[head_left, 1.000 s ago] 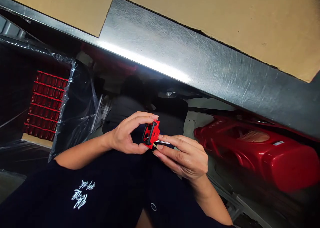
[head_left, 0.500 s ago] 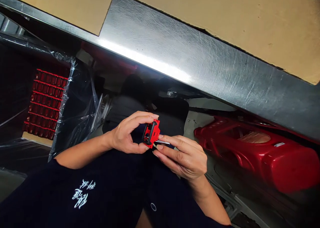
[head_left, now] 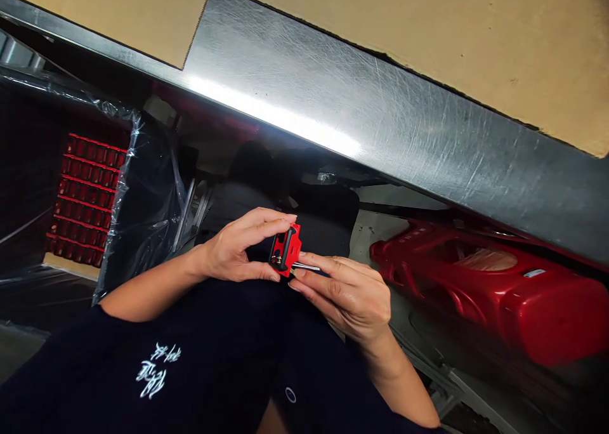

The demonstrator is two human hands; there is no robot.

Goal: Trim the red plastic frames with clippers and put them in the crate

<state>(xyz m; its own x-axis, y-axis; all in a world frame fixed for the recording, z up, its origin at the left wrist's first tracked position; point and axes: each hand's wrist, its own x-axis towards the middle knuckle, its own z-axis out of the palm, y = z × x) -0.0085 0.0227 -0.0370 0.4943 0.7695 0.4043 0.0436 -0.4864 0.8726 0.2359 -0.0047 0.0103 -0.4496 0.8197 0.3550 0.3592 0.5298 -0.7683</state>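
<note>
The left hand point(head_left: 233, 247) gripped a red plastic part point(head_left: 286, 250) (apparently steadying it) as the right hand point(head_left: 345, 294) pinched a metal pin point(head_left: 305, 266).

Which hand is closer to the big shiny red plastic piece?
The right hand is nearer: it sits just left of the big shiny red plastic piece in the view, not touching it. The left hand is farther away, beyond the small red block it holds.

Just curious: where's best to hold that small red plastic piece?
Grip the red plastic piece by its flat sides from the left, as the left hand does, pinching across it; the metal pin sticking out then stays free for the right hand.
</note>
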